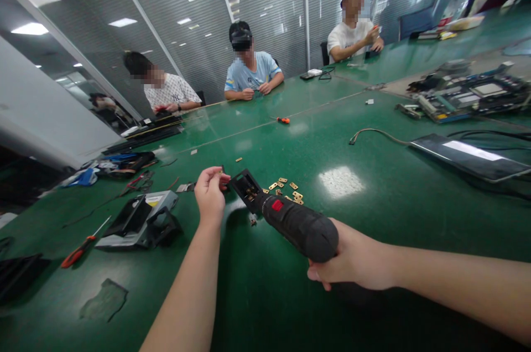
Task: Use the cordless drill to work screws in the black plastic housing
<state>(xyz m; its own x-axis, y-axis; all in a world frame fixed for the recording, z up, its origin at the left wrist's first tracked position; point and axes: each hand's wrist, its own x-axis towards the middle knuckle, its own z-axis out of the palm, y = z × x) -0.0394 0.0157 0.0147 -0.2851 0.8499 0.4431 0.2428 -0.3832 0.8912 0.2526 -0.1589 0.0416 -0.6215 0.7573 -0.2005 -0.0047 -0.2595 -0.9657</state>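
Note:
My right hand (352, 255) is wrapped round the grip of a black cordless drill (296, 227) with a red switch on top. The drill's front end points away to the left, against or just over a black plastic housing (243, 181) with brass-coloured parts inside; the exact contact is hidden. Left of the housing, my left hand (211, 191) is closed in a pinch, and a small dark piece shows by its fingertips, too unclear to name. Several small brass plates (281, 183) with holes lie beyond the drill. A small metal piece (253, 220) lies below the housing.
On the left are a grey-and-black casing (139, 222), an orange-handled screwdriver (78, 252) and a clear broken sheet (105, 299). A flat dark panel (468, 155) with cables and circuit boards (477, 92) lie right. Another small screwdriver (284, 120) lies ahead. Three people sit across the table.

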